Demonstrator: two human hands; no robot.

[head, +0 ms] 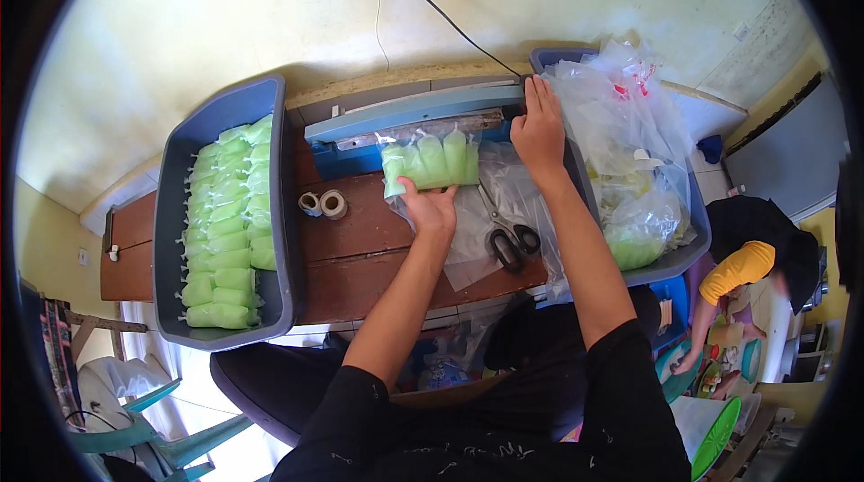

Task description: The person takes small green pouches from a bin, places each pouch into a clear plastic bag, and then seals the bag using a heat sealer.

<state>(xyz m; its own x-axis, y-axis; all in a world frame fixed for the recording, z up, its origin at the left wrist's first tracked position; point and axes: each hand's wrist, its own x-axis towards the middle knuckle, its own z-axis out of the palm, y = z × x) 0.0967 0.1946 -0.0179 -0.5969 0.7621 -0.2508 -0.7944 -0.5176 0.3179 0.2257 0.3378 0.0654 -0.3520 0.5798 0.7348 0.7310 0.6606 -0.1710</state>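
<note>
A clear plastic bag (430, 161) with several green-filled sachets inside rests on my left hand (430, 207), the thumb over its lower edge. The bag's upper end reaches the raised-arm side of a blue impulse sealer (351, 161). My right hand (542, 127) lies with fingers stretched out at the right end of the sealer's long light-blue arm (418, 107). Black-handled scissors (511, 235) lie below the bag, on flat clear plastic bags (466, 246). Part of the sealing strip is hidden behind the bag.
A grey tub (287, 306) at left holds rows of green sachets (226, 232). Two tape rolls (333, 204) stand on the brown wooden table (358, 286). Another tub (698, 225) at right holds plastic bags. A black cable (442, 13) crosses the wall. A person (736, 273) works at right.
</note>
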